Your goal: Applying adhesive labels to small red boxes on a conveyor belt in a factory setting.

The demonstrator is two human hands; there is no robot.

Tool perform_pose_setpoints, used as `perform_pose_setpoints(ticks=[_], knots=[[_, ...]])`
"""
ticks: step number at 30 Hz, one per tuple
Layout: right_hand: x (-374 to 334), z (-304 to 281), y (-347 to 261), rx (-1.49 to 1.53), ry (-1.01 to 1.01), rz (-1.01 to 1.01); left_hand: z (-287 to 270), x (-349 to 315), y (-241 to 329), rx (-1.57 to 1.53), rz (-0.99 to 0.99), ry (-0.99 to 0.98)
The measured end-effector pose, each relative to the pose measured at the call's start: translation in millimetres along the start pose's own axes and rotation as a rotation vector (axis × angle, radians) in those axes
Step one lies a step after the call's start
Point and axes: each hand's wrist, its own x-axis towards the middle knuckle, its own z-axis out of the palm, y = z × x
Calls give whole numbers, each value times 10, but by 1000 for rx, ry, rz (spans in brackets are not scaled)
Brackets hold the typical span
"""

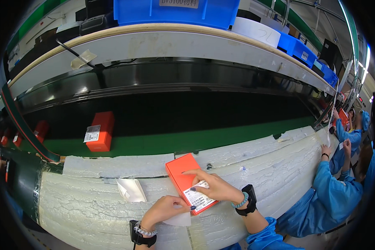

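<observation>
An orange-red box lies at a slant on the padded bench in front of me. A white printed label covers its near end. My right hand rests over the box, its index finger stretched across the top and its thumb on the label. At the label's lower left, my left hand is closed, fingers curled and thumb tip at the label's edge. A white slip of paper sticks out beneath those curled fingers. White sheets with a lifted corner lie left of the box.
A green conveyor belt runs beyond the bench, carrying another orange-red box and several more at far left. Above it is a shelf with blue bins. At right, a co-worker's blue sleeve reaches over the bench.
</observation>
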Motion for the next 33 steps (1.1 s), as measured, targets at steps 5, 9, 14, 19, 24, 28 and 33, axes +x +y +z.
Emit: perform_pose_setpoints(ticks=[5,9,14,19,24,28,33], knots=[[-17,16,-1,-13,22,-9,11,-15,13,3,-30,6],[-19,3,34,-16,27,-11,28,17,23,3,-21,24],[-25,5,-27,-15,25,-16,26,-3,30,-18,-3,37],[-26,-11,-19,-56,24,-1,16,41,24,3,-27,23],[-55,219,2,-298,141,-222,51,34,-74,-16,-20,70],[-123,503,-128,-972,218,-163,20,19,-112,-31,-2,98],[29,514,-94,-857,221,-356,-341,-340,-54,-175,182,134]])
